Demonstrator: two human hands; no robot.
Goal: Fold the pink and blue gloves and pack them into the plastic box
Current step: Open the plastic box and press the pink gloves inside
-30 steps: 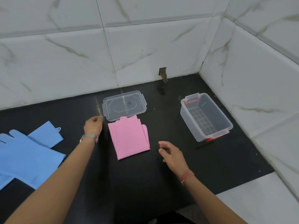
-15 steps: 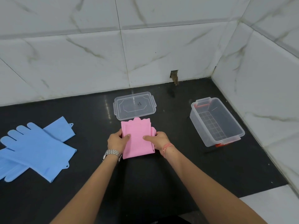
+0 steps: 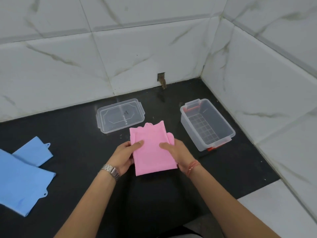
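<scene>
Setting: a black countertop (image 3: 77,134) ran into a corner of white marble-look tiled walls (image 3: 137,48), with a small dark notch (image 3: 161,78) cut in the back wall just above the counter.
Pink gloves: the folded pink gloves (image 3: 152,148) formed a flat rectangular bundle in the middle of the counter, fingertips pointing toward the back wall, held between both hands.
Left hand: the left hand (image 3: 126,156) gripped the bundle's left edge, thumb pressed on top and fingers curled underneath; a metal watch (image 3: 110,170) sat on the wrist.
Right hand: the right hand (image 3: 178,152) gripped the right edge the same way, thumb on top; a red thread bracelet (image 3: 193,166) circled the wrist.
Plastic box: the clear plastic box (image 3: 226,129) with orange clips stood open to the right of the bundle, near the side wall, with nothing inside.
Lid: the clear lid (image 3: 120,115) lay flat near the back wall, just beyond the pink bundle.
Blue gloves: the blue gloves (image 3: 22,177) lay unfolded and overlapping at the counter's left edge, well apart from the hands, partly cut off by the frame.
</scene>
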